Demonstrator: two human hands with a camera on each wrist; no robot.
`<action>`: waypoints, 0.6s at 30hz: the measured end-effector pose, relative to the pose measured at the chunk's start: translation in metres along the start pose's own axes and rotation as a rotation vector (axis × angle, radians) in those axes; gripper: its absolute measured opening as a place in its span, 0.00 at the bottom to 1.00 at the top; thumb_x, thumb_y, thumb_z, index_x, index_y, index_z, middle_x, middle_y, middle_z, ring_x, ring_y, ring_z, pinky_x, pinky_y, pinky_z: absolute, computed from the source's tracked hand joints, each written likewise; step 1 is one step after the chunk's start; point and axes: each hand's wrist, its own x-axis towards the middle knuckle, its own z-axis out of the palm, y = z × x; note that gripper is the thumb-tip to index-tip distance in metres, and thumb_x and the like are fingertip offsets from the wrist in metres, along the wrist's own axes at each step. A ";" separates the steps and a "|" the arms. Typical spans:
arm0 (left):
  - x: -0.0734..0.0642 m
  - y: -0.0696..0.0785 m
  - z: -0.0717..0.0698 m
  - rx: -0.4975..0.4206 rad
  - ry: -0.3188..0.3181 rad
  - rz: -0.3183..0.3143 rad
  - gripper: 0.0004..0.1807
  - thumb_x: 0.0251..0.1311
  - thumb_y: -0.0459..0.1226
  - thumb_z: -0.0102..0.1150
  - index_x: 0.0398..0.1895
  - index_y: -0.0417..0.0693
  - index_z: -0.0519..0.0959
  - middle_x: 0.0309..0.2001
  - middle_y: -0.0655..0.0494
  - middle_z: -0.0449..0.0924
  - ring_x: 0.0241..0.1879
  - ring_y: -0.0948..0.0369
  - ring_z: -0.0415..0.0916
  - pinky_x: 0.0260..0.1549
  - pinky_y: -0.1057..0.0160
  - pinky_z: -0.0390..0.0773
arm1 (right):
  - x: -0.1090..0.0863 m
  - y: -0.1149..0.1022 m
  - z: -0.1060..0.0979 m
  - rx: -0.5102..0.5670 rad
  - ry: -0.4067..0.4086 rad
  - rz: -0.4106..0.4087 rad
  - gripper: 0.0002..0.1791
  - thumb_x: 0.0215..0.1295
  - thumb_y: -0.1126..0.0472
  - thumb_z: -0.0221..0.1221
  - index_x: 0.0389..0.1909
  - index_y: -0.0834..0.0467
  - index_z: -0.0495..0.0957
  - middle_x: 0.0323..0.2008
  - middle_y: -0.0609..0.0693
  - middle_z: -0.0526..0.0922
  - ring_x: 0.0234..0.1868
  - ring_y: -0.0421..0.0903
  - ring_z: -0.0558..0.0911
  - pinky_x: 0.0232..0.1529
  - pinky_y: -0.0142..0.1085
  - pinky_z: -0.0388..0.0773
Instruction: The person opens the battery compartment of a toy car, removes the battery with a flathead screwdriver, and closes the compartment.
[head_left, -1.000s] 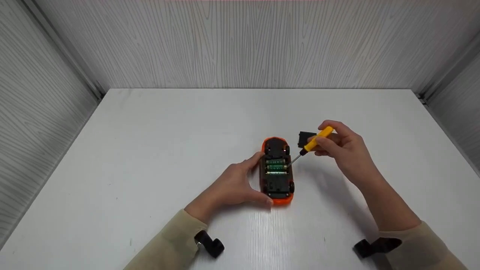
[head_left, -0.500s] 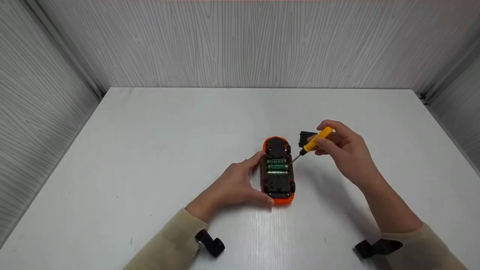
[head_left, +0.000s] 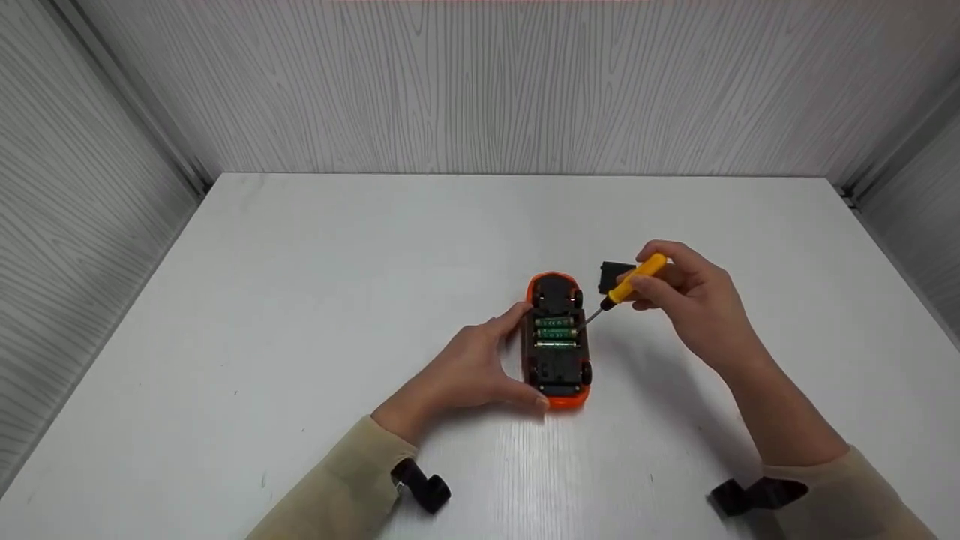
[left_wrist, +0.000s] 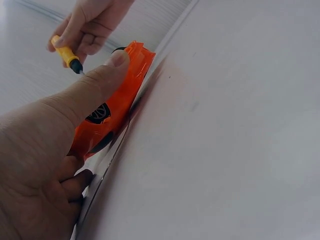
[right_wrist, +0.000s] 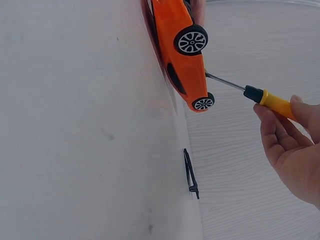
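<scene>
Two tan sleeves (head_left: 337, 480) come in nearest, each with a black wrist mount (head_left: 421, 489) at the cuff, and a broad strip of white table (head_left: 360, 262) runs between them up to an orange toy car (head_left: 559, 367). The car lies upside down, right of the table's middle and well in from every edge, its long sides pointing roughly near to far. The hands are apart from each other, with the car between them. The left hand (head_left: 469, 371) is clamped on the car's left side, thumb at the near end and fingers farther up, so the car's right flank and far end stay uncovered. Three green batteries (head_left: 556, 333) sit side by side across the open bay in the underside. Held above the table to the right, the right hand (head_left: 697, 315) pinches the yellow handle of a screwdriver (head_left: 634, 283); its shaft slants down to the bay's right rim, beside the middle battery, though whether the tip touches cannot be told. Just past the car's far right corner, across a small gap, a black cover (head_left: 613, 277) lies on the table, partly hidden by the right hand's fingers. White tabletop extends widely to the left edge, less widely to the right, and on to the straight far edge, where a wood-grained back wall (head_left: 480, 82) rises.
</scene>
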 end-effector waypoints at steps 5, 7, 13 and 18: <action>0.000 0.001 0.000 -0.001 0.000 -0.002 0.74 0.36 0.58 0.89 0.87 0.61 0.52 0.80 0.58 0.63 0.77 0.63 0.61 0.74 0.58 0.63 | -0.002 -0.004 0.000 -0.033 0.005 -0.001 0.13 0.78 0.59 0.64 0.57 0.58 0.78 0.44 0.58 0.89 0.40 0.53 0.89 0.44 0.36 0.88; 0.000 0.001 0.000 0.002 0.001 -0.003 0.74 0.36 0.58 0.89 0.87 0.61 0.52 0.80 0.58 0.64 0.77 0.63 0.61 0.74 0.58 0.63 | -0.003 -0.006 0.001 -0.049 0.002 -0.006 0.13 0.77 0.59 0.64 0.57 0.58 0.79 0.44 0.57 0.89 0.39 0.52 0.89 0.44 0.36 0.88; 0.001 0.000 0.000 0.023 0.002 0.004 0.74 0.36 0.58 0.88 0.87 0.61 0.52 0.80 0.57 0.64 0.76 0.63 0.62 0.74 0.59 0.63 | -0.005 -0.011 0.005 -0.118 0.001 -0.029 0.11 0.76 0.60 0.65 0.54 0.56 0.80 0.42 0.55 0.89 0.37 0.51 0.88 0.43 0.34 0.87; 0.001 0.000 -0.001 0.024 0.000 0.004 0.74 0.37 0.59 0.88 0.87 0.61 0.52 0.80 0.56 0.63 0.77 0.62 0.61 0.74 0.58 0.63 | -0.005 -0.013 0.007 -0.136 0.013 -0.028 0.10 0.75 0.61 0.66 0.53 0.56 0.81 0.41 0.55 0.89 0.37 0.51 0.88 0.42 0.34 0.87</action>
